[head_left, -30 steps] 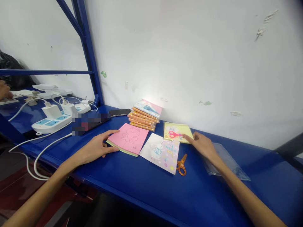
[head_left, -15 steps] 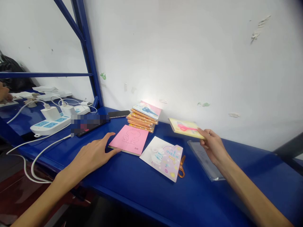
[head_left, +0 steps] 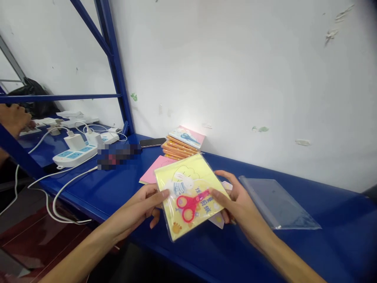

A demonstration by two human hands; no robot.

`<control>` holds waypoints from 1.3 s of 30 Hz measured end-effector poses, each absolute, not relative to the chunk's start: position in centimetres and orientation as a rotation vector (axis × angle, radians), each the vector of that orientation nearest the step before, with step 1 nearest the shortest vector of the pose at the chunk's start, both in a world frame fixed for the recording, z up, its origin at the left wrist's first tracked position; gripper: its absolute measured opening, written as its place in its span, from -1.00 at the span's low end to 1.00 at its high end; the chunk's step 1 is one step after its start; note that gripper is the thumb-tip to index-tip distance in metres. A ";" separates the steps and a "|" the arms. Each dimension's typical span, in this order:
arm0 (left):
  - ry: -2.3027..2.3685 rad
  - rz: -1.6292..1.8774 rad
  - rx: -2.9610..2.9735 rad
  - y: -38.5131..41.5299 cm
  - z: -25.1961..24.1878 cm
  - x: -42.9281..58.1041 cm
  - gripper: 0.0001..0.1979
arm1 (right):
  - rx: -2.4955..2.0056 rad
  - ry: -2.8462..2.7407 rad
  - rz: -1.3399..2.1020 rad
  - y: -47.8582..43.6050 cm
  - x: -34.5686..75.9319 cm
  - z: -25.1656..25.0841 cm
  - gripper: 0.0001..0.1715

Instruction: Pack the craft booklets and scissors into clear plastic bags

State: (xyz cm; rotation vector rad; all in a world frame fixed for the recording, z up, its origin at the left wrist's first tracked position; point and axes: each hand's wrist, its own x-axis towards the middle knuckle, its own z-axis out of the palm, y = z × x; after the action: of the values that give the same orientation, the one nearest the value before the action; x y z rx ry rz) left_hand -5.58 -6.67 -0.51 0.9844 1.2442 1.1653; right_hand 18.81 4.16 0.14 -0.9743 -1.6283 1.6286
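Between my two hands I hold up a yellow paper-cutting pad (head_left: pixel 183 175) in a clear wrapper, with a rabbit print and pink scissors (head_left: pixel 190 204) on its front. My left hand (head_left: pixel 141 210) grips its left edge, thumb on top. On the right edge, my right hand (head_left: pixel 232 196) is closed the same way. Behind the pad lies a pink pad (head_left: pixel 153 169), partly covered from view. Of a white and lilac card (head_left: pixel 217 220) only small parts show beneath. A stack of wrapped pads (head_left: pixel 181 145) sits against the wall, blue scissors on the top one.
A clear plastic pouch (head_left: pixel 279 200) lies flat at the right. On the left are a white power strip (head_left: pixel 73 156) with plugs and cables, a dark phone (head_left: pixel 152 142) and a blurred-out device (head_left: pixel 118 156). Another person's hand (head_left: pixel 13 118) shows beyond the blue frame (head_left: pixel 118 78).
The yellow pad has come from the back right to the front middle. My left hand has left the pink pad's edge and now holds the yellow pad too. The view has shifted slightly.
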 end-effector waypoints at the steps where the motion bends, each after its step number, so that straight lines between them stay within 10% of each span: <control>1: 1.253 1.192 0.976 -6.6 -0.6 -5.5 -0.50 | -0.987 -1.666 1.647 4.1 18.8 0.2 -0.09; 22: 1.238 1.468 0.688 -5.6 0.5 -8.8 -0.67 | -0.701 -2.498 0.425 7.9 21.1 -1.8 -0.66; 30: 1.206 1.214 0.927 -6.4 -0.5 -6.2 -0.58 | -0.852 -1.954 1.677 5.4 20.0 0.1 -0.21; 39: 1.546 1.421 1.251 -5.9 0.0 -6.8 -0.61 | -0.869 -1.761 1.960 5.0 20.1 0.5 -0.26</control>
State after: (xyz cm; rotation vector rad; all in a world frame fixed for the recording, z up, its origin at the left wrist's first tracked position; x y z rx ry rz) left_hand -6.79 -5.91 0.01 1.2510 1.5458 1.4213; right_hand 20.14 5.02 0.50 -0.8694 -1.7610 1.9602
